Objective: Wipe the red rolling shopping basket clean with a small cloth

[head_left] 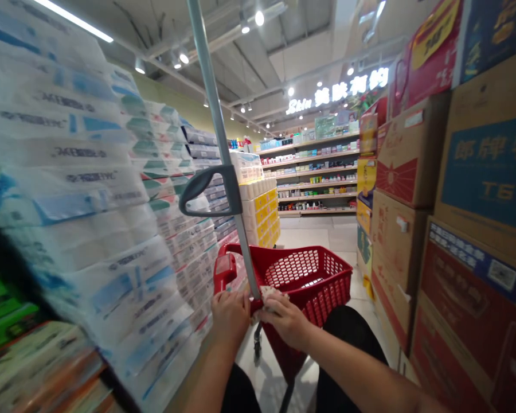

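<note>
A red shopping cart (301, 258) with a perforated plastic basket stands right in front of me. My left hand (231, 311) is closed around the near end of its red rim, just below the red grip piece (224, 267). Close to its right, my right hand (286, 320) presses a crumpled whitish cloth (268, 291) against the cart's near corner. A grey metal pole (212, 92) with a dark grey loop handle (232, 192) rises between the hands; its lower end is hidden behind them.
Packs of tissue paper (90, 155) are stacked high on the left. Cardboard cartons (402, 246) form a wall on the right. Farther along the aisle are yellow-and-white packs (262, 212) and shelves of small goods (313, 178). A cart wheel (257, 343) rests on the pale floor.
</note>
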A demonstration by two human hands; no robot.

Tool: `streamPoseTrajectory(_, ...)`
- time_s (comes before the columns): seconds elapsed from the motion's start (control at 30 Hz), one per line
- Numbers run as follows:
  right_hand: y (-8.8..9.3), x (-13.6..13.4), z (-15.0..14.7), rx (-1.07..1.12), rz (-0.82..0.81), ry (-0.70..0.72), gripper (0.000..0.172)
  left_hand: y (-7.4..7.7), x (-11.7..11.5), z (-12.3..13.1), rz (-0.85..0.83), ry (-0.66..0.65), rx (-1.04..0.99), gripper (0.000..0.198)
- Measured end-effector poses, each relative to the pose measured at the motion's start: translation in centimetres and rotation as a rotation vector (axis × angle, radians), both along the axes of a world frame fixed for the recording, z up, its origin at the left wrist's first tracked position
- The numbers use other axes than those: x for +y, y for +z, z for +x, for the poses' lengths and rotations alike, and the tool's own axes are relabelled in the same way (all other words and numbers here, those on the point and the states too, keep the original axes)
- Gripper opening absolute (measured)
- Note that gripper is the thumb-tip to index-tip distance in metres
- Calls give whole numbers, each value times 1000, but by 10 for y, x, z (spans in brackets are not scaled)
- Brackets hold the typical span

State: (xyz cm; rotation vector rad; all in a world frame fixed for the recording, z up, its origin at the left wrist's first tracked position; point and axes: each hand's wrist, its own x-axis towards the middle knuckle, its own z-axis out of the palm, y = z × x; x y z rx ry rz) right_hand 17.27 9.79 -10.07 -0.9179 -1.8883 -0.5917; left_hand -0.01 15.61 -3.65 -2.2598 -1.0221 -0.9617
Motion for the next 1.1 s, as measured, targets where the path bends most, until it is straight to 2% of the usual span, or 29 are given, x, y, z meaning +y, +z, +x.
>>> streamPoseTrajectory(0.1, 0, 1, -6, 74, 5, -25, 24, 0, -1, 4, -1, 0, 10, 33)
streamPoseTrajectory(0.3, 10, 10, 3, 238, -43, -34, 36, 0, 0, 9, -12, 8, 13, 33)
streamPoseTrajectory(0.5, 1, 6, 25, 167, -110, -33, 35, -5, 0, 4, -41, -14, 13, 33)
streamPoseTrajectory(0.67, 7, 7, 18, 179, -129, -74, 27, -5, 3, 2, -3, -16, 13, 32)
streamPoseTrajectory(0.9, -20, 7, 13, 128, -49, -95, 24, -6, 10, 0, 20, -47, -12, 31)
streamPoseTrajectory(1.1, -13, 8, 12, 154, -67, -121, 24, -7, 12, 1, 6, -30, -1, 31)
